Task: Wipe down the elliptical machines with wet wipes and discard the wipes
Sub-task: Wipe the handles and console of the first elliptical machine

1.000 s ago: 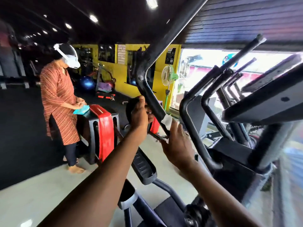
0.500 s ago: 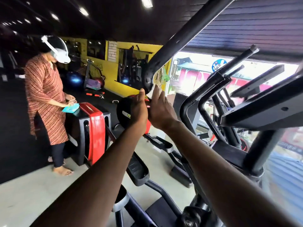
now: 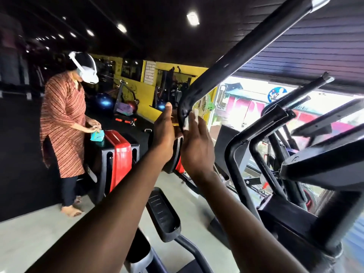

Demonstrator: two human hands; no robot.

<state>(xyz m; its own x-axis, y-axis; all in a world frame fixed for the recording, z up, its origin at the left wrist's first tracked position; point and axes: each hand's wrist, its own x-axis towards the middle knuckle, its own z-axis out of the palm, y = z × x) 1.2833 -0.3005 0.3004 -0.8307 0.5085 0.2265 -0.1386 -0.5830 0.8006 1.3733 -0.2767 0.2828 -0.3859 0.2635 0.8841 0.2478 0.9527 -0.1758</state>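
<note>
Right hand (image 3: 197, 146) presses wet wipe (image 3: 190, 120) on handlebar (image 3: 185, 109); left hand (image 3: 165, 133) grips it.

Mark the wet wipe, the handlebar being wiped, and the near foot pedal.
wet wipe (image 3: 190, 119), head view, white fold against bar
handlebar (image 3: 232, 65), head view, mid shaft
foot pedal (image 3: 163, 213), head view, tread surface

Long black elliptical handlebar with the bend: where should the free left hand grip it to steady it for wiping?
Probably on the straight run of the long black handlebar just above the bend, coming from its left. The left hand is already on that side, and the right hand presses the white wet wipe at the bend.
</note>
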